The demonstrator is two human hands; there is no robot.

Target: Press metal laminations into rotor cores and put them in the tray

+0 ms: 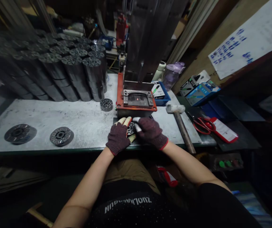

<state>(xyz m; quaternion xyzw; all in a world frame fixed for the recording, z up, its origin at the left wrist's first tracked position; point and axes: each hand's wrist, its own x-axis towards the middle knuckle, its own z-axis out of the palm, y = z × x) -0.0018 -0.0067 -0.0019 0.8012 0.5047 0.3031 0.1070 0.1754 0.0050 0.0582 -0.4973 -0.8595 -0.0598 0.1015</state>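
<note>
Both my hands wear dark knitted gloves with pale fingertips, close together at the bench's front edge. My left hand (pixel 120 136) is curved round the left side of a round metal disc (pixel 131 129) with a slotted, star-like face. On the disc's other side, my right hand (pixel 151 131) is closed, fingers curled and somewhat blurred; what lies in them, if anything, is hidden. A dark flat pad partly shows beneath the hands. Just beyond stands a press-like machine with an orange base (pixel 136 109) and a metal fixture (pixel 138 99) bearing a small red light spot.
Similar discs lie on the bench (pixel 86 120): one disc (pixel 106 104) beside the machine, another disc (pixel 60 136) and a third disc (pixel 19 133) at left. Tall disc stacks (pixel 71 79) fill the back left. A hammer (pixel 181 126) and red-handled scissors (pixel 203 125) lie right.
</note>
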